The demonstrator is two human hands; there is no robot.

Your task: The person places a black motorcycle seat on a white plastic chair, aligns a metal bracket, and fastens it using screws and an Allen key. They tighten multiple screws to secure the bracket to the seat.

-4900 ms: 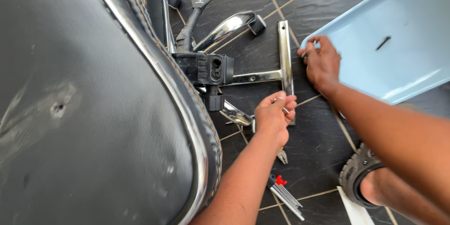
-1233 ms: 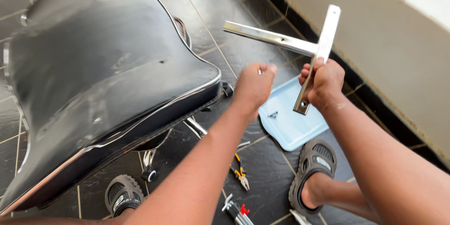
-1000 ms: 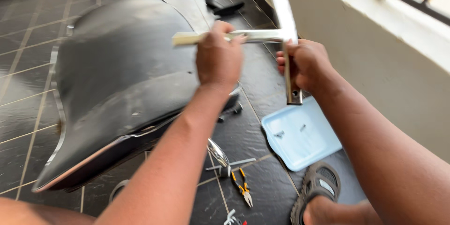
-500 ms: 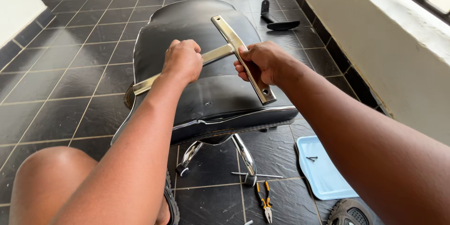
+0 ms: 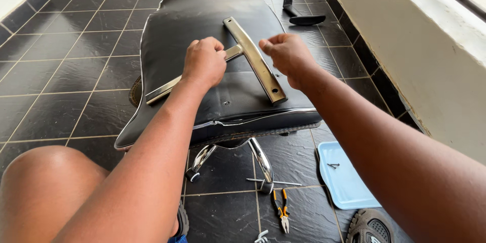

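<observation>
On top of the black chair seat point(image 5: 202, 15), near the middle of the view, lies a T-shaped metal bracket point(image 5: 253, 61): its short bar runs from about 11 o'clock down to 5 o'clock, and its long bar stretches off toward 8 o'clock, ending near the seat's left edge. The left hand point(image 5: 204, 63) is curled into a closed fist around the long bar, just at 9 o'clock of the joint. The right hand point(image 5: 287, 53) sits at 3 o'clock of the short bar, fingers bent inward with the tips pinched together close to the metal; whether they grip anything I cannot tell. Below the seat, at 6 o'clock, chrome chair legs point(image 5: 263, 162) show on the dark tiled floor point(image 5: 61, 71), with orange-handled pliers point(image 5: 282, 210) beside them. At 4 o'clock lies a pale blue tray point(image 5: 349, 187) holding a small screw point(image 5: 333, 165)
</observation>
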